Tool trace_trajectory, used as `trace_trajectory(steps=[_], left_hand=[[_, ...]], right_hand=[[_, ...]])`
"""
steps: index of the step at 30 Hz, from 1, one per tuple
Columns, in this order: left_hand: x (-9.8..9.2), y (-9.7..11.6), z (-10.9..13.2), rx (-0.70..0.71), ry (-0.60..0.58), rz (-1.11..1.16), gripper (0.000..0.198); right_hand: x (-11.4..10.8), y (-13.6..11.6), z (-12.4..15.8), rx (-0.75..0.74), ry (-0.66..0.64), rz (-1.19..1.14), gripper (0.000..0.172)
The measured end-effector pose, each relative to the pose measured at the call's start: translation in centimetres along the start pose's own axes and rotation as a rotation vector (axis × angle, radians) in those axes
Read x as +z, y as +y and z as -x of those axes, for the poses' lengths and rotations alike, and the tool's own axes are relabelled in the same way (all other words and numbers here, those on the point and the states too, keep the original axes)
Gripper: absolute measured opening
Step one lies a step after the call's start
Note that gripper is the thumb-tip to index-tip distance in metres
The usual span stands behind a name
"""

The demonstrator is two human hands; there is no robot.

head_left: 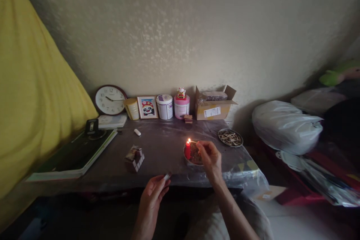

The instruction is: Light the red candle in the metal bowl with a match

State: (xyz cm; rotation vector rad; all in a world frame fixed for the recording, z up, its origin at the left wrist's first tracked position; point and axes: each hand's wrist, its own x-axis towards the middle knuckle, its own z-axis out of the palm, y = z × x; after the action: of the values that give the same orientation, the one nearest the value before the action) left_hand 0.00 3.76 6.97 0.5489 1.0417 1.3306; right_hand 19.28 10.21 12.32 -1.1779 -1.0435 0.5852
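My right hand (210, 157) pinches a thin matchstick (194, 142) between thumb and fingers. Its far end meets the bright flame at the top of a short red candle (188, 152). That candle stands upright at the left side of a round dish (194, 164) with brown, grainy contents; my right hand partly covers the dish. Just past the table's front edge, my left hand (154, 192) is closed on a small matchbox (167, 176), of which only a pale end shows. A round tray of matchsticks (230, 137) lies to the right.
A stack of small boxes (135, 159) and a white oval object (137, 132) sit on the dark table (165, 142). Along the wall stand a clock (110, 99), a picture frame (147, 107), tins (165, 107) and an open carton (215, 109). A large book (71, 153) lies left.
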Motion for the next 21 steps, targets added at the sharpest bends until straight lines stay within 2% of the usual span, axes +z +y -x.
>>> trace_trajectory(steps=[3,5,7,9,11,13,15,17,21], left_hand=[[-0.3,-0.2,-0.1,0.001,0.001,0.003,0.037],[-0.4,-0.3,-0.2,0.002,-0.007,-0.003,0.037],[-0.3,-0.4,-0.2,-0.007,-0.020,-0.013,0.037],[-0.1,-0.5,-0.2,-0.019,-0.029,-0.017,0.039],[0.2,-0.5,-0.2,-0.028,-0.033,-0.019,0.042],[0.4,-0.4,-0.1,-0.036,-0.029,-0.019,0.046],[0.5,-0.2,0.0,-0.045,-0.019,-0.024,0.048],[0.5,-0.2,0.0,-0.052,-0.007,-0.030,0.049],[0.7,-0.4,-0.2,-0.072,0.001,-0.042,0.050]], right_hand=[[-2.6,-3.4,-1.2,-0.037,0.032,-0.076,0.021],[-5.0,-5.4,-2.4,-0.121,0.099,-0.243,0.019],[-7.5,-6.4,-3.7,-0.127,0.074,-0.347,0.025],[-9.5,-5.8,-4.8,-0.102,0.069,-0.270,0.034],[-10.9,-4.1,-5.5,-0.042,0.150,-0.018,0.040],[-12.0,-2.3,-6.1,-0.021,0.218,0.081,0.039],[-12.9,-1.3,-6.5,-0.025,0.277,0.096,0.038],[-13.7,-1.4,-6.7,-0.038,0.304,0.066,0.038],[-14.6,-2.2,-6.6,-0.050,0.236,0.014,0.041]])
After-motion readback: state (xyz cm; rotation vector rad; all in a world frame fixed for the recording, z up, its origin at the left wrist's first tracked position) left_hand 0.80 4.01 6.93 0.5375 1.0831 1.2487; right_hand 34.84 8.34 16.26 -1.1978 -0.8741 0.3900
